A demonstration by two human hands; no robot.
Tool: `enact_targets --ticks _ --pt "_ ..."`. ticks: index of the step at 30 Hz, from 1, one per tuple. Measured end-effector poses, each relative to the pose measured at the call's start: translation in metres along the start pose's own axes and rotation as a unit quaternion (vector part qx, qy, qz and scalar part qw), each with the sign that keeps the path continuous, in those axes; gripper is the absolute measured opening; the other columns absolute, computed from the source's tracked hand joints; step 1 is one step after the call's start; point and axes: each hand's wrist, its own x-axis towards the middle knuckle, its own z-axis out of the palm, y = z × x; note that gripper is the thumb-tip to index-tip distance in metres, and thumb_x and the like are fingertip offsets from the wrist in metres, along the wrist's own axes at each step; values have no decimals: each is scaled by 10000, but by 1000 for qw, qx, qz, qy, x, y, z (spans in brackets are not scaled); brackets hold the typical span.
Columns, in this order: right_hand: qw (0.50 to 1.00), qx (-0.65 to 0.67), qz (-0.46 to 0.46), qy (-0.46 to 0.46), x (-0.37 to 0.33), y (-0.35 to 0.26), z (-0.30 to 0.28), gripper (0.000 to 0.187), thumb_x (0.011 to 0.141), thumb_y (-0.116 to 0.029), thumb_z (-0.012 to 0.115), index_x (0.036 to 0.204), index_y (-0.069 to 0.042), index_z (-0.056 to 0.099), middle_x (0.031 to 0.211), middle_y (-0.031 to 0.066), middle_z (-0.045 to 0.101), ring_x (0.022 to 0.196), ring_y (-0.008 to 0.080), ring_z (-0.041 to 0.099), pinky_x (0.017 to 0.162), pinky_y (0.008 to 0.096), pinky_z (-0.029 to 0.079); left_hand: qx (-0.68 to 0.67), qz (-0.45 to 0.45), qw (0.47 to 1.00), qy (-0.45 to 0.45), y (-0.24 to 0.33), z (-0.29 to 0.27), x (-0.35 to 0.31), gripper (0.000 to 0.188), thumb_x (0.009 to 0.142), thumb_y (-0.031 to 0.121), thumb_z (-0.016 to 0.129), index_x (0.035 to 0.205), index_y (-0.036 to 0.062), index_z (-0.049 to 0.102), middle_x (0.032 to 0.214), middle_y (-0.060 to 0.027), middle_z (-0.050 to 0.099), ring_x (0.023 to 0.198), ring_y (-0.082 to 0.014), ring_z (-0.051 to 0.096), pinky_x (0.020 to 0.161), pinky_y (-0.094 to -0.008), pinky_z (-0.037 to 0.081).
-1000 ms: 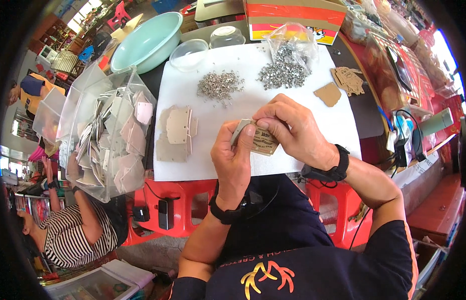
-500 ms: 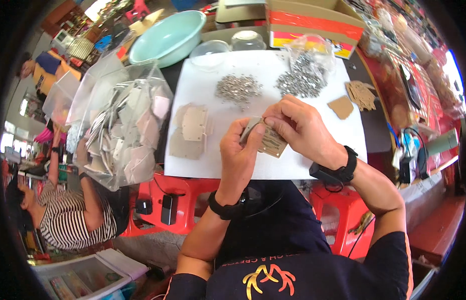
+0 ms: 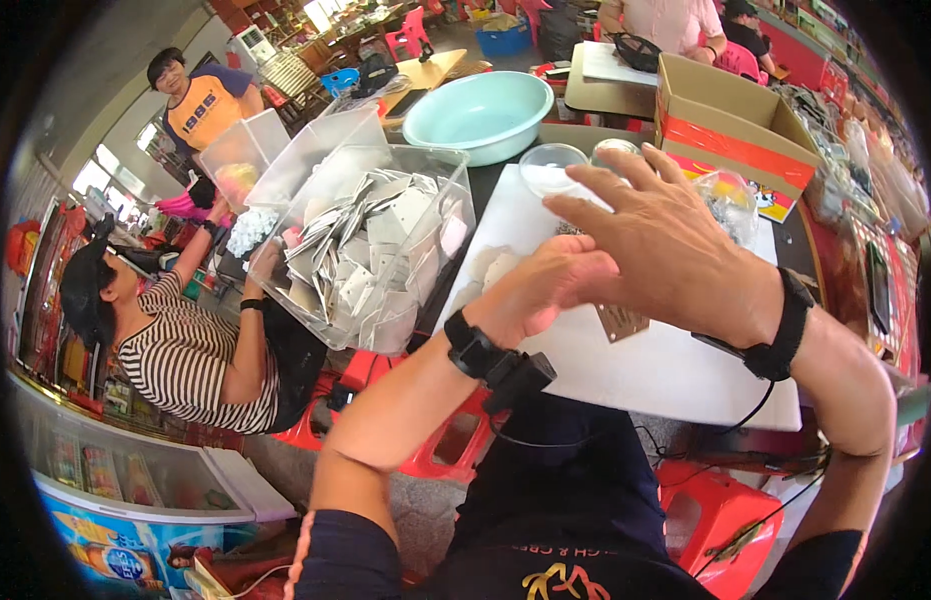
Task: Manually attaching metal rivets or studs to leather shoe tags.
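My right hand (image 3: pixel 670 225) is raised above the white board (image 3: pixel 725 375), its fingers stretched out and spread, holding nothing. Under it and to the left is my left hand (image 3: pixel 560 280); its fingers are mostly hidden behind the right, so its grip does not show. Just below both hands a corner of a brownish flat plate (image 3: pixel 622 323) with small holes pokes out; whether it is held or lies on the board I cannot tell. Pale plates (image 3: pixel 493 265) lie on the board left of my hands. The small metal pieces (image 3: pixel 568 229) are mostly covered by my hands.
A clear plastic bin (image 3: pixel 455 215) full of grey plates stands at left, a light blue basin (image 3: pixel 480 110) behind. Clear bowls (image 3: pixel 550 165), a cardboard box (image 3: pixel 735 115) and a plastic bag (image 3: pixel 730 200) are at the far side. Two people (image 3: pixel 210 105) (image 3: pixel 195 360) are at left.
My view has tilted up and swung left. My right hand has come off the plate and opened over the left hand. The plate was between both hands' fingers before.
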Motion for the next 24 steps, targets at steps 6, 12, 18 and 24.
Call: enact_targets --ticks 6,12,18,24 --pt "957 153 -19 -246 32 1 -41 901 782 -644 651 1423 -58 415 1458 232 385 1384 391 308 1136 454 263 154 -108 964 -187 20 -21 15 270 862 161 673 1099 33 650 1064 -45 655 1002 -115 581 873 -286 446" --pt "940 232 -2 -249 28 15 -24 1000 800 -617 657 1500 -41 236 1491 268 317 1412 380 274 1148 439 253 208 -182 911 -306 22 -38 15 301 801 207 765 1053 62 688 1176 -72 627 1089 -143 544 1000 -350 373" --pt "976 174 -25 -127 12 22 -10 834 874 -528 622 1467 -30 314 1432 270 400 1343 379 385 1100 428 324 319 -213 882 -276 22 -60 25 303 834 247 744 1046 42 674 1132 -67 639 1032 -152 602 877 -329 499" --pt "922 342 150 -98 -20 22 -7 578 882 -405 651 1264 10 527 1154 242 601 1097 409 556 940 466 435 313 -49 948 -25 17 -40 9 331 898 293 690 1054 7 636 979 -40 670 878 -114 618 755 -267 493"
